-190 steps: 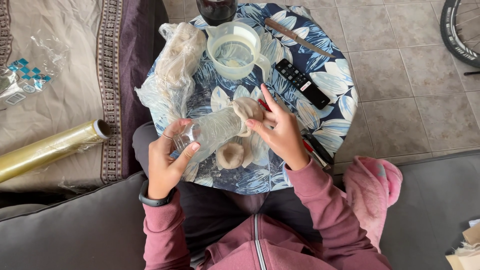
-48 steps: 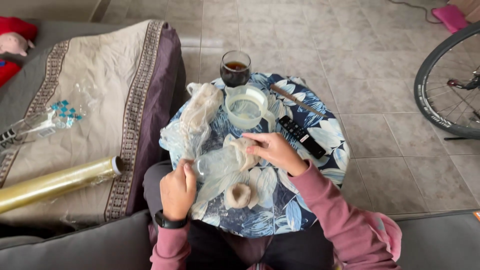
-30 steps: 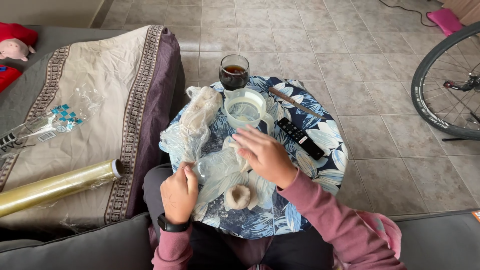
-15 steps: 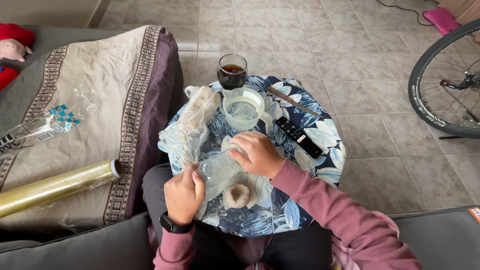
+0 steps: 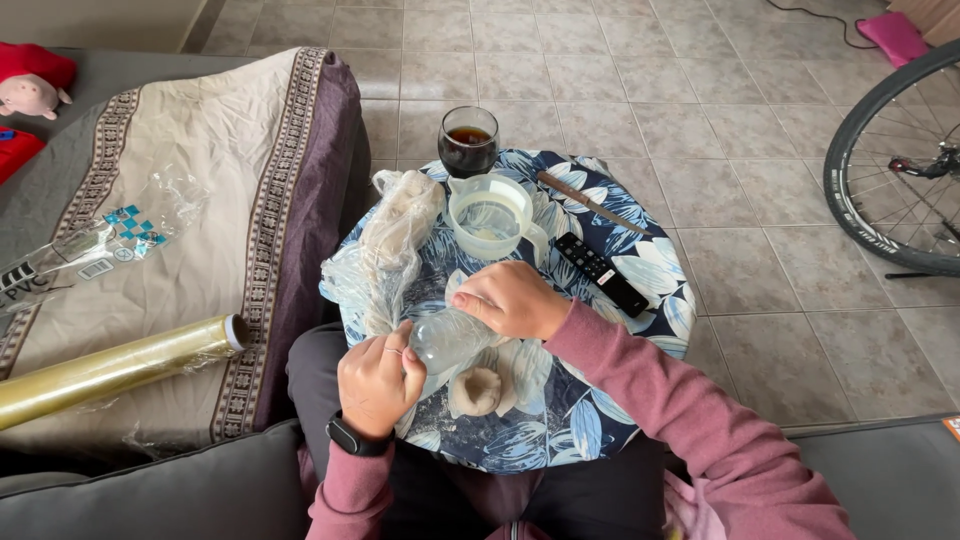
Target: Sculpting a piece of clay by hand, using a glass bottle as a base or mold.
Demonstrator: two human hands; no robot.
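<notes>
My left hand (image 5: 378, 378) grips the near end of a clear plastic wrap bundle (image 5: 447, 338) over the small round table. Its fingers are curled around the film. My right hand (image 5: 512, 299) is closed over the far end of the same bundle, knuckles up. What the wrap encloses is hidden. Just in front of the bundle a pale dough ball (image 5: 474, 391) lies on a sheet of film on the blue floral tablecloth (image 5: 640, 260).
A bagged dough lump (image 5: 398, 222), a clear jug (image 5: 489, 215), a glass of dark drink (image 5: 468, 141), a knife (image 5: 587, 201) and a black remote (image 5: 602, 273) share the table. A cling film roll (image 5: 115, 366) lies on the sofa cover. A bicycle wheel (image 5: 880, 160) stands right.
My right hand moved from the middle of the film down onto the bundle and closed. The left hand stayed gripping its end. The wrap is now rolled tighter.
</notes>
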